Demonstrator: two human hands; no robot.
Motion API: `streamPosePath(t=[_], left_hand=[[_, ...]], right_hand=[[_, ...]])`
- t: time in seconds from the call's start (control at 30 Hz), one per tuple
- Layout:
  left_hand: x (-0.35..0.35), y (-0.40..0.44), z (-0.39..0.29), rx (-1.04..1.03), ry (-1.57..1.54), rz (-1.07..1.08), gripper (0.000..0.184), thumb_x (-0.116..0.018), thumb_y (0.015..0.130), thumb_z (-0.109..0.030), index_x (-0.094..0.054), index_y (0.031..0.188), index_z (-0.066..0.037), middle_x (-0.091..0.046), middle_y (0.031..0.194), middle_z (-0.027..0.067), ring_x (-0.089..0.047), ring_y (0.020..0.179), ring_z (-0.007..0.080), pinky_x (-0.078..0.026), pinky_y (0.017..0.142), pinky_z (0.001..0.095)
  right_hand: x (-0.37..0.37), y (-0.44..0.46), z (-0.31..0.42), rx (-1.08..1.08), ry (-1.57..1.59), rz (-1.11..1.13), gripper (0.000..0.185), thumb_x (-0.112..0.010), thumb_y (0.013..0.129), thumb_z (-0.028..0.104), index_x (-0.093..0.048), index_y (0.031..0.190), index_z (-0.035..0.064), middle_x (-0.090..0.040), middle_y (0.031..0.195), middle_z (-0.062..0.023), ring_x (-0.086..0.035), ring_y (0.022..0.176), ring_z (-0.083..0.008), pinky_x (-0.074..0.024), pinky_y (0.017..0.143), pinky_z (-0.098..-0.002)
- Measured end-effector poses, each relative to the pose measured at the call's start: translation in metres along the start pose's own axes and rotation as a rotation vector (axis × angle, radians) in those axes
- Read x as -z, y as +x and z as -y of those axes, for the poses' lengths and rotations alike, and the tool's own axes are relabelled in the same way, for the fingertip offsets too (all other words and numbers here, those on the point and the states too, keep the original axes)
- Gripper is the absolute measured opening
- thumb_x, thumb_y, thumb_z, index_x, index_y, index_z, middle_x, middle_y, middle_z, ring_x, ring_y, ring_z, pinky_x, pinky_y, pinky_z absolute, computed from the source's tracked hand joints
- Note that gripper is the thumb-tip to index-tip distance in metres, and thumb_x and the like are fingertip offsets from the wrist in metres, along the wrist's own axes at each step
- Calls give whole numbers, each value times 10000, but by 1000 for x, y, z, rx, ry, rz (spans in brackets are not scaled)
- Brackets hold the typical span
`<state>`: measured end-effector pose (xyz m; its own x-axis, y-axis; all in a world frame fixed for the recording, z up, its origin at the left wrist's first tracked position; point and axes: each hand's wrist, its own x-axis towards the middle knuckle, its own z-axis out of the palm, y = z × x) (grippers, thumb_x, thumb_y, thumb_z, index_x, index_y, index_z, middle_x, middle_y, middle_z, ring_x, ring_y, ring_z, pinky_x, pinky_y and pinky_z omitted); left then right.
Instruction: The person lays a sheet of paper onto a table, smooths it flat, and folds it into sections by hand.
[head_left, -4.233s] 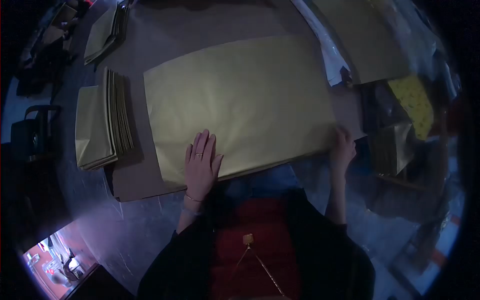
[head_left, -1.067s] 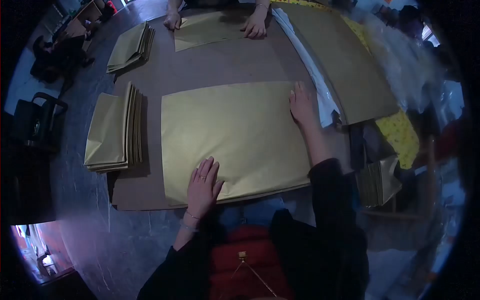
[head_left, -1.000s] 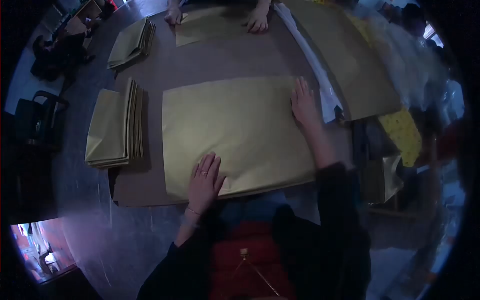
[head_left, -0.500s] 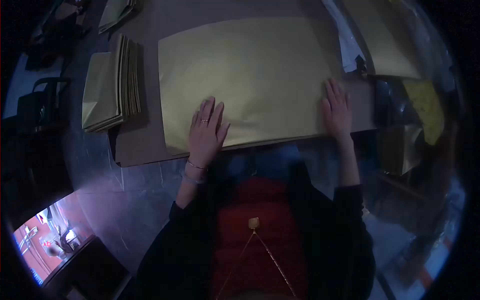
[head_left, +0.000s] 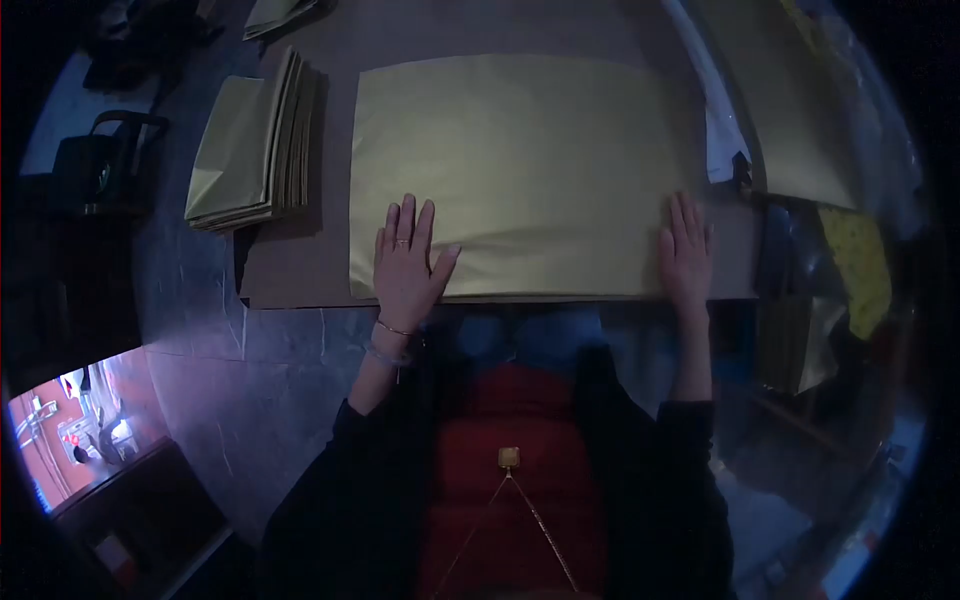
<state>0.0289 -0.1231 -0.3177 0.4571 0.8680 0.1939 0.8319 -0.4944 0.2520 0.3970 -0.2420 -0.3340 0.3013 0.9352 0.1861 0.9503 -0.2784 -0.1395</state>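
I have the left hand (head_left: pixel 405 270) flat, unclenched, at eight o'clock on the gold paper (head_left: pixel 520 160), the right hand (head_left: pixel 687 255) likewise at its four o'clock edge.

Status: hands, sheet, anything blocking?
Left hand open on gold sheet. Right hand open at its right edge. Sheet spread, creased near left hand. No objects atop it.

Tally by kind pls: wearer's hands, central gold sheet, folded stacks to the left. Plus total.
Hands, left hand and right hand: 2
Central gold sheet, counting only the top layer: 1
Folded stacks, near stack and far stack (cut by frame): 2
Total: 5
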Motion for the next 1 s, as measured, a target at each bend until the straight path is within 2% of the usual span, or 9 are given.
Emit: streamPosePath(t=[0.13, 0.23, 0.3, 0.33, 0.4, 0.47, 0.57, 0.7, 1.0], left_hand=[[1, 1, -1, 13, 4, 5, 658, -568, 854, -443, -388, 1385, -98, -316, 1455, 161, -296, 1333, 364, -273, 1057, 509], [-2, 7, -21, 56, -14, -65, 673, -566, 859, -397, -373, 1348, 23, -339, 1408, 230, -312, 1320, 382, -285, 1050, 512], [7, 23, -54, 4, -75, -40, 657, -570, 843, -366, -387, 1325, 42, -352, 1398, 226, -313, 1322, 377, -289, 1051, 507], [-1, 29, -73, -76, -133, -73, 647, -580, 820, -335, -396, 1315, 39, -358, 1395, 220, -313, 1326, 364, -291, 1060, 488], [-9, 41, -118, -116, -198, 8, 582, -529, 875, -313, -381, 1337, 9, -339, 1415, 209, -322, 1321, 360, -299, 1063, 467], [-32, 45, -162, -211, -181, 81, 574, -489, 889, -306, -364, 1360, -3, -312, 1440, 192, -259, 1363, 325, -253, 1097, 441], [-77, 51, -206, -260, -88, 50, 571, -445, 911, -321, -343, 1388, -22, -270, 1471, 172, -187, 1394, 299, -187, 1124, 429], [-97, 44, -217, -191, -105, 158, 581, -418, 924, -352, -329, 1404, -37, -233, 1493, 164, -150, 1405, 292, -139, 1133, 431], [-92, 38, -205, -185, -241, 62, 639, -415, 920, -433, -316, 1412, -39, -201, 1500, 189, -153, 1400, 329, -150, 1122, 452]], right_hand=[[0, 1, 1, -22, -4, 40, 468, -315, 990, 347, -345, 1421, 166, -290, 1494, -32, -241, 1389, -224, -139, 1138, -439], [4, 3, 4, -32, -75, 85, 475, -302, 993, 354, -330, 1428, 167, -276, 1500, -34, -221, 1396, -218, -130, 1141, -431], [4, -1, 3, -23, -65, 99, 478, -303, 993, 354, -323, 1432, 165, -273, 1501, -37, -215, 1398, -221, -128, 1141, -432], [2, 3, 2, -31, -53, 107, 482, -303, 993, 354, -317, 1435, 163, -270, 1502, -41, -208, 1400, -223, -125, 1141, -433], [2, 4, 2, -8, -61, 98, 484, -304, 993, 351, -315, 1436, 157, -272, 1501, -47, -212, 1398, -228, -127, 1139, -440], [1, 2, 0, 16, -74, 96, 485, -304, 992, 347, -313, 1436, 152, -275, 1499, -52, -216, 1397, -234, -129, 1136, -446], [-4, 4, -1, 18, -44, 79, 485, -307, 992, 344, -315, 1435, 148, -279, 1497, -57, -223, 1394, -243, -134, 1130, -461], [-8, -1, -6, 7, -52, 83, 484, -309, 991, 346, -320, 1433, 148, -285, 1494, -57, -235, 1390, -244, -139, 1127, -468], [-8, 1, -4, 4, -35, 40, 476, -303, 993, 359, -327, 1433, 178, -288, 1495, -35, -236, 1389, -244, -155, 1128, -460]])
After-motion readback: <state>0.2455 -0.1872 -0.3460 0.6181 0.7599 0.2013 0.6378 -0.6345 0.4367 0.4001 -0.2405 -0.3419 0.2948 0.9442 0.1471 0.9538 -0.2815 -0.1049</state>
